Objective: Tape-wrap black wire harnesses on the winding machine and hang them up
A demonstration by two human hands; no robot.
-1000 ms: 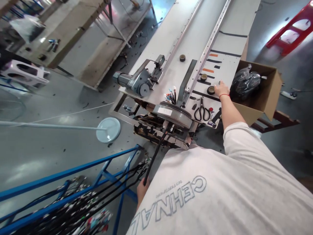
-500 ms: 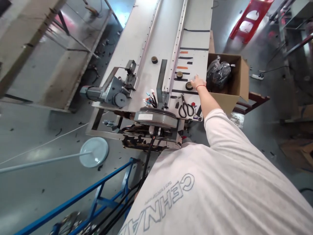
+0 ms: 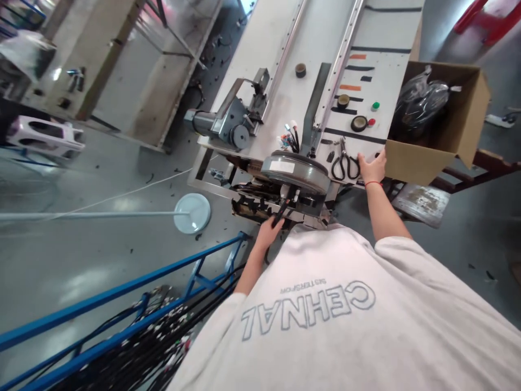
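My left hand (image 3: 269,232) is closed around a black cable (image 3: 280,210) below the round grey wheel-like part (image 3: 296,172) at the bench's front edge. My right hand (image 3: 372,167) rests at the near right corner of the white bench top, thumb and fingers apart, with nothing visible in it. Black-handled scissors (image 3: 344,165) lie just left of it. Farther up are a black tape roll (image 3: 359,124), a small red piece (image 3: 372,122) beside it, and a small green piece (image 3: 375,106). Loose wire ends with connectors (image 3: 290,138) stick up behind the wheel-like part.
An open cardboard box (image 3: 427,160) with black plastic inside stands to the right. A motor unit (image 3: 232,122) is mounted at the bench's left. More tape rolls (image 3: 300,70) lie on top. A blue rack (image 3: 122,298) with many dark cables is at lower left.
My right hand has drawn back from the tape roll to the bench's near corner. My left hand has come into view on the cable. A green piece now shows, and the view has shifted.
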